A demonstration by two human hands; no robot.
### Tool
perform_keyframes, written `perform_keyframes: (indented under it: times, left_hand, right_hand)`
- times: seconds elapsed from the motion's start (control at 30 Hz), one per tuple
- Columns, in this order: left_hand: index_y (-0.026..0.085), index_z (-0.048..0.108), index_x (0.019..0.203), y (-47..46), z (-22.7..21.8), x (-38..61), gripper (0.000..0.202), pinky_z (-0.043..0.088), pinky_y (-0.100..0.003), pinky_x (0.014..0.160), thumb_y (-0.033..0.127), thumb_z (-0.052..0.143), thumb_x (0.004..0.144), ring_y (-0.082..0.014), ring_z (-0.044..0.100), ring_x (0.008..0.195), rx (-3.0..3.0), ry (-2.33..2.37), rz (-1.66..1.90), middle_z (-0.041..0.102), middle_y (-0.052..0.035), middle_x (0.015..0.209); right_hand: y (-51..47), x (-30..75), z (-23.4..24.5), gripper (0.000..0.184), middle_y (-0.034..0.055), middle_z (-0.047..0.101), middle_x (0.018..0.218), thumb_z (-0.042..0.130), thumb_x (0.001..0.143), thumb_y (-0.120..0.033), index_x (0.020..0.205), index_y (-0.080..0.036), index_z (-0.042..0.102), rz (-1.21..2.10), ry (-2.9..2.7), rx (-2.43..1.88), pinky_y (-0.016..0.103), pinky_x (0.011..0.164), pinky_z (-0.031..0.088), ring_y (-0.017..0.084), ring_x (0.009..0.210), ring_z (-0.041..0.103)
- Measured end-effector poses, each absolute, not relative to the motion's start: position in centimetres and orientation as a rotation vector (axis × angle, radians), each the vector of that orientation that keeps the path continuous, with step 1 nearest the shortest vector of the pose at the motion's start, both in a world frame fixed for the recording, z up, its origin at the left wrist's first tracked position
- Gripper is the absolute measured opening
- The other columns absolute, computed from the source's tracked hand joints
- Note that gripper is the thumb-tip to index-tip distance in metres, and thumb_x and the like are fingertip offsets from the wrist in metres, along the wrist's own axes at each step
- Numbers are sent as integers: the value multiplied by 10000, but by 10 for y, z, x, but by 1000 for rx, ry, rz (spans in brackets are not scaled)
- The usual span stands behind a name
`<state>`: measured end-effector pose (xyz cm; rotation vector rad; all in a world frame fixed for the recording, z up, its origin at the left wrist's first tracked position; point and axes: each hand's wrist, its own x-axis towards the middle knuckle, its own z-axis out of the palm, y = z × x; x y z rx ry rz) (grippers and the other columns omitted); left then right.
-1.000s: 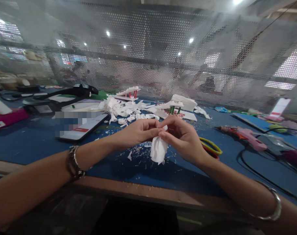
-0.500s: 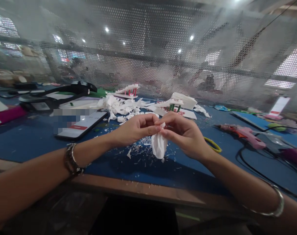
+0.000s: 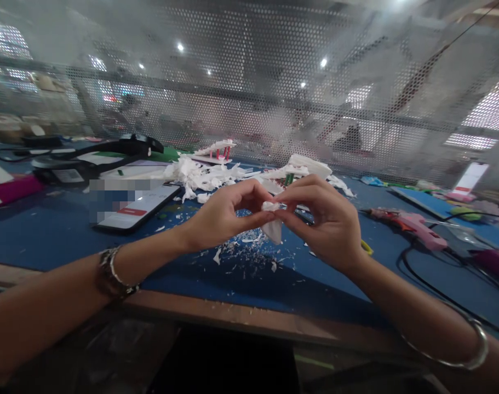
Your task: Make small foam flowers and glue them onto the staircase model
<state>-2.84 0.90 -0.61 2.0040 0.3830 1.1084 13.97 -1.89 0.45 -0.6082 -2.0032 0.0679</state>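
Observation:
Between my two hands is a small piece of white tissue-like paper (image 3: 273, 231), its lower part hanging beneath the fingers. My left hand (image 3: 222, 216) pinches it from the left between thumb and fingers. From the other side my right hand (image 3: 325, 221) pinches the same piece, the fingertips of both hands nearly meeting. The bunched top of the paper shows between the fingertips; the rest is partly covered. Below, white paper scraps (image 3: 249, 254) are strewn over the blue tabletop (image 3: 183, 287).
A phone (image 3: 138, 208) lies to the left, beside a black headband-like device (image 3: 97, 158). Torn white paper (image 3: 200, 175) is heaped behind my hands. At the right are a pink glue gun (image 3: 417, 227) with a black cable and a yellow ring (image 3: 366, 247). Perforated metal mesh (image 3: 241, 71) rises behind.
The paper's hanging part looks shorter and has swung slightly right, with its top bunched between the fingertips. My right hand has shifted slightly up and right, with its fingers more arched.

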Motion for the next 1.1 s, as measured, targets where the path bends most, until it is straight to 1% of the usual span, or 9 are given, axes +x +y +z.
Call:
perform_keyframes:
  times: [0.13, 0.27, 0.37, 0.47, 0.63, 0.8, 0.93, 1.03, 1.1]
  left_hand:
    - [150, 500, 795, 10, -7, -30, 123, 459, -169, 600, 222, 575, 730, -79, 553, 652, 2108, 412, 1213, 557, 10, 715]
    - [149, 504, 795, 10, -8, -31, 119, 462, -170, 629, 220, 575, 731, -81, 559, 676, 2156, 399, 1251, 568, 7, 735]
    - [159, 505, 815, 13, -10, -32, 109, 461, -157, 636, 203, 569, 738, -74, 565, 691, 2158, 349, 1250, 576, 8, 750]
    - [164, 509, 835, 15, -11, -32, 96, 461, -159, 641, 192, 548, 752, -75, 565, 704, 2180, 332, 1268, 575, 3, 761]
    - [168, 512, 830, 17, -12, -34, 63, 463, -201, 643, 194, 510, 772, -95, 561, 703, 2321, 338, 1353, 585, -25, 796]
    - [164, 509, 848, 15, -12, -33, 83, 447, -248, 692, 139, 467, 781, -122, 556, 756, 2601, 419, 1469, 601, -47, 812]
    - [162, 496, 920, 14, -13, -33, 144, 441, -243, 722, 129, 422, 801, -125, 559, 801, 2717, 452, 1491, 606, -49, 864]
    - [163, 459, 1010, 12, -15, -33, 208, 436, -223, 746, 174, 457, 802, -119, 558, 829, 2695, 461, 1500, 588, -56, 959]
    - [158, 432, 1041, 12, -17, -32, 289, 443, -210, 720, 234, 519, 776, -114, 561, 802, 2596, 466, 1553, 575, -59, 968]
  right_hand:
    - [-21, 141, 6, 107, 4, 534, 750, 573, 717, -133, 774, -223, 586, -101, -2038, -595, 262, 606, 432, 107, 678, 514]
    - [-23, 139, 8, 70, 7, 560, 738, 549, 737, -127, 748, -196, 559, -115, -2062, -654, 256, 635, 427, 101, 684, 522]
    - [-23, 137, 6, 58, 1, 554, 715, 531, 749, -129, 733, -184, 535, 43, -2020, -698, 237, 620, 428, 88, 665, 515]
    - [-23, 134, 5, 33, -10, 538, 675, 529, 749, -152, 726, -176, 523, 338, -1921, -732, 210, 555, 429, 73, 608, 513]
    - [-21, 128, 3, 62, -30, 525, 585, 533, 735, -167, 675, -163, 517, 714, -1759, -728, 198, 516, 431, 61, 547, 515]
    - [-17, 125, -1, 76, -44, 508, 543, 550, 712, -166, 649, -168, 509, 784, -1685, -733, 200, 519, 432, 54, 519, 497]
    - [-18, 124, -3, 67, -45, 503, 550, 554, 700, -168, 659, -170, 501, 754, -1654, -752, 192, 496, 422, 50, 509, 486]
    - [-22, 121, -2, 61, -44, 504, 564, 557, 695, -149, 661, -165, 509, 720, -1664, -753, 182, 491, 414, 43, 510, 480]
    - [-24, 120, -1, 62, -42, 508, 574, 564, 691, -142, 656, -161, 516, 711, -1677, -737, 176, 492, 411, 39, 515, 477]
